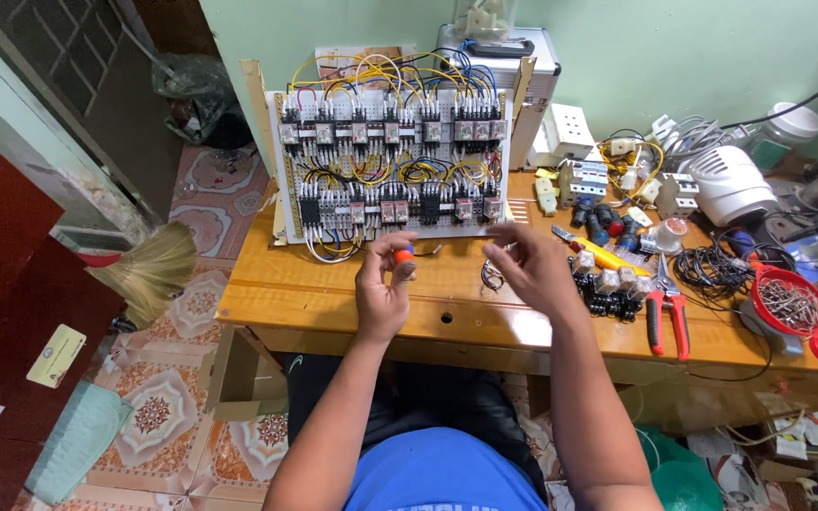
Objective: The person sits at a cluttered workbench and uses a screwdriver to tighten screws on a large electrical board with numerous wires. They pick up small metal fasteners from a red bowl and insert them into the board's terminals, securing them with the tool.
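Off to your far left a straw broom (149, 270) leans over the patterned floor tiles (158, 416), just beside the left end of the wooden table (267, 293). Standing upright at the back of that table is a wiring panel (390, 156), two rows of relays laced with yellow, blue and black wires, tilted slightly back toward the green wall. Your left forearm comes up from the lower edge of the view, and your left hand (382, 284) is raised in front of the panel's lower edge, palm turned toward you, thumb and forefinger pinching a small orange-and-blue piece (403, 253); what kind of part it is cannot be told. Your right hand (527, 265) hangs near it, apart from the left, wrist bent and fingers loosely curled and spread, thumb and forefinger close together with nothing clearly visible between them. Under it a small coil of dark wire (491, 275) lies on the table. Further right lies a cluster of small relay blocks (606, 282), then red-handled pliers (666, 308), a bundle of black cable (712, 267), and a red round tray of metal screws (790, 303) near the table's right end.
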